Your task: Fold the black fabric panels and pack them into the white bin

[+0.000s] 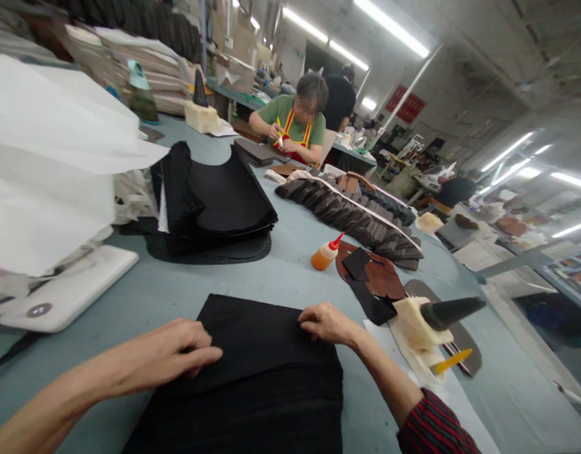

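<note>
1. Left hand (170, 356): lies palm down on the near-left part of the black fabric piece (266, 372), fingers stretched out toward the right, pressing flat. Nothing gripped.
2. Right hand (325, 323): at the far-right edge of the same fabric, fingertips curled onto the edge. Looks like a light pinch on it; can't tell for certain. Striped red-and-dark sleeve (434, 429) at the near right.
3. Black fabric piece: flat on the grey-blue tabletop (290, 271), near centre, right in front of the person, running off the near edge of view. A fold or layered edge runs across it between the two hands.
4. Right of the fabric, just beside the right hand: brown and black cut pieces (373, 284), then a cream block with a dark cone-shaped tool (448, 312) lying across it and a yellow-tipped item below.
5. Orange glue bottle with red nozzle (325, 254): beyond the fabric, centre-right, lying tilted.
6. Far centre-left: stack of black curved panels (224, 202). Far right of that: long fanned row of dark pieces (356, 217).
7. Left: white sheets (48, 170) piled up, white flat device (67, 290) beneath them.
8. Far end of tabletop: a co-worker in green shirt and red apron (294, 129), hands on something small.
</note>
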The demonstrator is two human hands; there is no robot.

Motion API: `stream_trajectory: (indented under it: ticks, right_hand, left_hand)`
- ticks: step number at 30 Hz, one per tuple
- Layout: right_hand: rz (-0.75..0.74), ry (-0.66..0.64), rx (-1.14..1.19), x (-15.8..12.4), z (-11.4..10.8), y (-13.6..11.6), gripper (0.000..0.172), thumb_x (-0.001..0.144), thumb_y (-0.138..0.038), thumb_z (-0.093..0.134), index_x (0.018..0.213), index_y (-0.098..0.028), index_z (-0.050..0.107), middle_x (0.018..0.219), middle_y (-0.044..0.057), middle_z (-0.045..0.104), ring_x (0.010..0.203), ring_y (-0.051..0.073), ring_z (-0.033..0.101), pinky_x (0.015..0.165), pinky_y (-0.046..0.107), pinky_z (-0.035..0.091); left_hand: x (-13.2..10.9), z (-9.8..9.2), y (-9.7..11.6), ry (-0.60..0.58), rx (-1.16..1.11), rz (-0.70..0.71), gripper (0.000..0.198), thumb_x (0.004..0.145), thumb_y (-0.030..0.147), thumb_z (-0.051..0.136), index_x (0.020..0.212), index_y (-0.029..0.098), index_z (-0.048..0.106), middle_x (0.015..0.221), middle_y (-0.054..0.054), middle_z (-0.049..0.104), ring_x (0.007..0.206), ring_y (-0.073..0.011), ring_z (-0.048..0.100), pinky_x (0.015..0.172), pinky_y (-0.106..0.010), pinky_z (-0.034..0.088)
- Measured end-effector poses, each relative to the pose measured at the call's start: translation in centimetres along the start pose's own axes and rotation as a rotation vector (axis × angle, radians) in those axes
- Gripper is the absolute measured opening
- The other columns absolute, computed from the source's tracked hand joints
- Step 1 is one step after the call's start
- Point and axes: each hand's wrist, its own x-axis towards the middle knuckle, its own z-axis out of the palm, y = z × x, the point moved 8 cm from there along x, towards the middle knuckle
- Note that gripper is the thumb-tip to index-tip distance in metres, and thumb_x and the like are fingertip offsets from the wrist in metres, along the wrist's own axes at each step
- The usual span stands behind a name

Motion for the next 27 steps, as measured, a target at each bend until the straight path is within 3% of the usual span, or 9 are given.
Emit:
stream_trajectory:
  ticks: [1, 3, 5, 7, 13, 18, 23, 25, 27]
  right_hand:
    - [-0.059, -0.113, 0.005, 1.2, 1.1, -2.1, 0.012, 0.081, -0.017, 0.063, 0.087, -0.022, 0.072, 0.071, -0.003, 0.068, 0.060, 0.011, 0.058, 0.056, 0.021, 0.041]
    - [-0.165, -0.198, -0.035, 3.6, 2.8, -5.9, 0.006, 0.079, -0.019, 0.067, 0.082, -0.023, 0.071, 0.066, -0.004, 0.066, 0.056, 0.010, 0.055, 0.052, 0.021, 0.037]
    - [-0.247, -0.123, -0.060, 5.7, 3.9, -8.8, 0.002, 0.080, -0.020, 0.068, 0.081, -0.022, 0.069, 0.068, -0.003, 0.065, 0.059, 0.011, 0.056, 0.054, 0.021, 0.038]
    - [-0.309, 0.034, -0.055, 7.0, 4.8, -10.5, 0.003, 0.083, -0.023, 0.065, 0.085, -0.021, 0.067, 0.077, -0.002, 0.066, 0.067, 0.012, 0.059, 0.059, 0.021, 0.041]
    - [-0.354, 0.398, -0.109, 6.7, 6.0, -10.8, 0.010, 0.092, -0.025, 0.052, 0.090, -0.019, 0.061, 0.084, 0.003, 0.060, 0.078, 0.015, 0.057, 0.068, 0.025, 0.045]
    - [-0.180, 0.590, -0.060, 6.3, 4.4, -9.3, 0.014, 0.087, -0.020, 0.058, 0.100, -0.016, 0.059, 0.095, 0.009, 0.057, 0.090, 0.021, 0.052, 0.078, 0.034, 0.047]
    - [-0.243, 0.655, -0.020, 6.1, 3.9, -9.5, 0.005, 0.086, -0.015, 0.058, 0.082, -0.018, 0.057, 0.089, 0.005, 0.057, 0.085, 0.020, 0.049, 0.076, 0.035, 0.040]
    - [-0.285, 0.683, 0.021, 5.9, 3.7, -9.6, 0.005, 0.086, -0.015, 0.058, 0.083, -0.019, 0.056, 0.088, 0.005, 0.057, 0.085, 0.020, 0.049, 0.078, 0.035, 0.039]
    - [-0.302, 0.703, 0.051, 5.7, 3.6, -9.5, 0.006, 0.086, -0.014, 0.058, 0.083, -0.019, 0.055, 0.088, 0.004, 0.057, 0.085, 0.019, 0.049, 0.078, 0.035, 0.038]
  left_hand:
    - [0.6, 1.0, 0.0, -0.082, -0.049, -0.030, 0.042, 0.087, 0.056, 0.040, 0.068, 0.026, 0.063, 0.070, 0.005, 0.066, 0.068, -0.0112, 0.058, 0.067, -0.021, 0.044]
    - [1.7, 1.1, -0.7, -0.021, 0.008, -0.150, 0.033, 0.092, 0.042, 0.035, 0.088, 0.024, 0.063, 0.088, -0.001, 0.068, 0.080, -0.0160, 0.062, 0.073, -0.027, 0.045]
    - [2.4, 0.4, -1.4, 0.119, 0.166, -0.253, 0.025, 0.091, 0.030, 0.039, 0.099, 0.021, 0.060, 0.101, -0.007, 0.065, 0.090, -0.0208, 0.062, 0.078, -0.032, 0.044]
    - [2.7, 0.5, -1.6, 0.108, 0.254, -0.277, 0.023, 0.090, 0.023, 0.038, 0.097, 0.018, 0.059, 0.100, -0.009, 0.064, 0.091, -0.0221, 0.062, 0.079, -0.034, 0.044]
    - [2.8, 0.6, -1.0, 0.050, 0.334, -0.260, 0.024, 0.089, 0.017, 0.036, 0.093, 0.016, 0.060, 0.099, -0.011, 0.065, 0.088, -0.0235, 0.064, 0.076, -0.035, 0.045]
    - [2.2, 0.6, 1.2, 0.151, 0.483, -0.168, 0.032, 0.089, 0.011, 0.029, 0.096, 0.015, 0.060, 0.098, -0.013, 0.067, 0.092, -0.0262, 0.063, 0.080, -0.040, 0.043]
    - [1.6, 1.3, 0.3, 0.078, 0.147, -0.279, 0.027, 0.093, 0.020, 0.023, 0.097, 0.016, 0.050, 0.087, -0.012, 0.069, 0.084, -0.0264, 0.067, 0.073, -0.039, 0.043]
    - [2.0, 1.3, -0.6, 0.115, -0.132, -0.337, 0.017, 0.091, 0.030, 0.035, 0.100, 0.019, 0.045, 0.080, -0.006, 0.068, 0.077, -0.0229, 0.066, 0.069, -0.035, 0.044]
    - [2.9, 1.4, -1.4, 0.205, -0.458, -0.350, 0.031, 0.082, 0.033, 0.051, 0.107, 0.020, 0.039, 0.078, 0.000, 0.065, 0.071, -0.0181, 0.064, 0.066, -0.031, 0.045]
